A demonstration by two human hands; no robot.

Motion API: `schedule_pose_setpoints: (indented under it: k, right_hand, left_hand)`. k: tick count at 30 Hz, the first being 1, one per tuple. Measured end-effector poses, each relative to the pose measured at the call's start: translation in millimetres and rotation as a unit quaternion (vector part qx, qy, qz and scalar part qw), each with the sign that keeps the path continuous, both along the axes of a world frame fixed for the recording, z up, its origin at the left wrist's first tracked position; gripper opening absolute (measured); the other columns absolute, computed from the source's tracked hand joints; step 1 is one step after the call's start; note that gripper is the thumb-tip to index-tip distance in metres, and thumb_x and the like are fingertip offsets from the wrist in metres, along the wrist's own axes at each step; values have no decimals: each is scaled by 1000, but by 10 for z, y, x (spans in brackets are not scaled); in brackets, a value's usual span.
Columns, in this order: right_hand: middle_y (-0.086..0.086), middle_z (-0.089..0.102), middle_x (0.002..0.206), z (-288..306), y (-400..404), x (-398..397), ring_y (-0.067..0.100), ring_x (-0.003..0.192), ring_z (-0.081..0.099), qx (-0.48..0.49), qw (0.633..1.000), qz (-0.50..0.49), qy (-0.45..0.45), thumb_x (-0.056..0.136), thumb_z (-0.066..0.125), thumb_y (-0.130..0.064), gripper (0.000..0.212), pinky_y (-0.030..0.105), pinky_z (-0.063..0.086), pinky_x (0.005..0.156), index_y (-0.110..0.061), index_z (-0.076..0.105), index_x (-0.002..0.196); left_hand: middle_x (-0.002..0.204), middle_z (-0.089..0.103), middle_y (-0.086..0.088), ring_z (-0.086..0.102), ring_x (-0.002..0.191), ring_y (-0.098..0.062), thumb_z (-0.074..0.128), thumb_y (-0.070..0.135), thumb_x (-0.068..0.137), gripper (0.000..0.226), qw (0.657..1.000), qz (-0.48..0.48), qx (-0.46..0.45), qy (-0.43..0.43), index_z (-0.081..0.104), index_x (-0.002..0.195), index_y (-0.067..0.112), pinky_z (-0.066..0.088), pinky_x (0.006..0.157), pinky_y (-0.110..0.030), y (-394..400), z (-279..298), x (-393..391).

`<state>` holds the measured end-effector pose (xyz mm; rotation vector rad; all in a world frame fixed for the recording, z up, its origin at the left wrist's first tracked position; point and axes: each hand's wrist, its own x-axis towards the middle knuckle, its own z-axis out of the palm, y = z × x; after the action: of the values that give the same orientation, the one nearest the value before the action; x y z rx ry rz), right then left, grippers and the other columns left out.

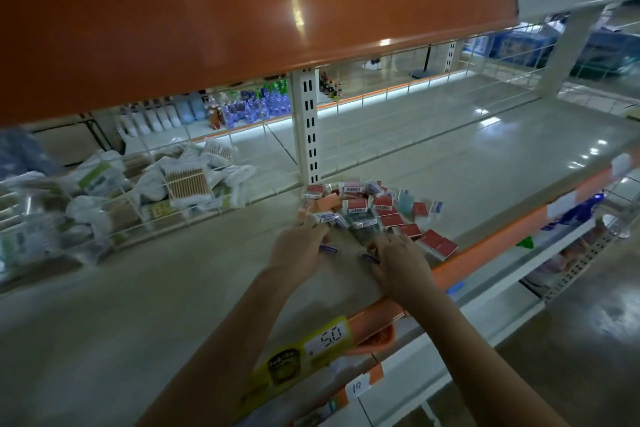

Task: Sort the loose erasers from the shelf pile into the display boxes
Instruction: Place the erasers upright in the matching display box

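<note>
A pile of loose erasers in red and blue paper sleeves lies on the beige shelf, near its front edge. An orange display box sits at the pile's left side. A dark box lies between my hands. My left hand reaches into the pile's left edge and pinches a small blue-sleeved eraser under its thumb. My right hand is at the pile's near edge, with another blue-sleeved eraser held at its thumb. The fingertips are blurred.
A wire divider to the left fences off bags of cotton swabs. An upright slotted post stands just behind the pile. The orange shelf above overhangs. A yellow price tag hangs on the front rail.
</note>
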<state>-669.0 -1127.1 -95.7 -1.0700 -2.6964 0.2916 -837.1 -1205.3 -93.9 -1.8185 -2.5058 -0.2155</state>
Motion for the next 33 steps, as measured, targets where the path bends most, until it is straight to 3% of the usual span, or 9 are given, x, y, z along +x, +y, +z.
schedule_pose_setpoints:
  k: [6, 10, 13, 18, 23, 30, 33]
  right_hand:
    - [2, 55, 109, 66, -130, -133, 16, 104, 49, -59, 995, 66, 49, 91, 54, -19, 22, 23, 40, 87, -14, 57, 112]
    - [2, 56, 108, 146, -347, -323, 17, 100, 50, -87, 985, 115, 93, 87, 58, -15, 24, 18, 34, 77, -15, 59, 111]
    - [2, 57, 103, 218, -595, -525, 18, 96, 52, -104, 973, 165, 119, 85, 60, -13, 21, 23, 40, 80, -15, 61, 106]
    - [-4, 54, 96, 353, -1179, -868, 14, 92, 51, -131, 944, 271, 133, 83, 61, -9, 19, 26, 45, 81, -16, 60, 101]
    - [-9, 49, 95, 438, -1871, -1187, 9, 87, 48, -139, 913, 356, 140, 84, 60, -10, 17, 20, 42, 77, -19, 57, 98]
    - [-7, 46, 96, 528, -2815, -1658, 15, 86, 54, -148, 894, 400, 138, 84, 62, -11, 18, 23, 44, 75, -16, 58, 100]
    - [-10, 43, 94, 530, -3154, -1863, 14, 83, 53, -143, 891, 406, 146, 82, 63, -12, 19, 19, 37, 70, -17, 58, 100]
  left_hand:
    - [108, 60, 5, 46, 106, -15, 59, 40, 86, 26, 998, 14, 56, -34, 62, 107, 24, 34, 89, -25, -351, 24, -104]
    - [101, 59, 8, 45, 103, -13, 62, 39, 85, 20, 989, 77, 112, -53, 62, 100, 27, 30, 83, -24, -793, 81, -182]
    - [97, 61, 9, 47, 98, -13, 65, 36, 83, 16, 979, 130, 150, -54, 64, 97, 26, 28, 78, -24, -1244, 150, -244]
    - [94, 62, 14, 48, 94, -9, 69, 35, 80, 17, 958, 217, 182, -45, 64, 95, 28, 31, 80, -24, -2075, 277, -304]
    - [90, 66, 6, 55, 91, -20, 77, 24, 72, 19, 933, 284, 215, -52, 68, 88, 20, 43, 81, -38, -2897, 405, -354]
    - [87, 64, 9, 55, 88, -17, 81, 17, 68, 22, 927, 296, 224, -52, 68, 86, 20, 43, 76, -33, -3976, 501, -633]
    - [86, 66, 9, 57, 86, -17, 81, 17, 67, 23, 926, 317, 201, -33, 68, 85, 21, 38, 72, -24, -4343, 503, -835]
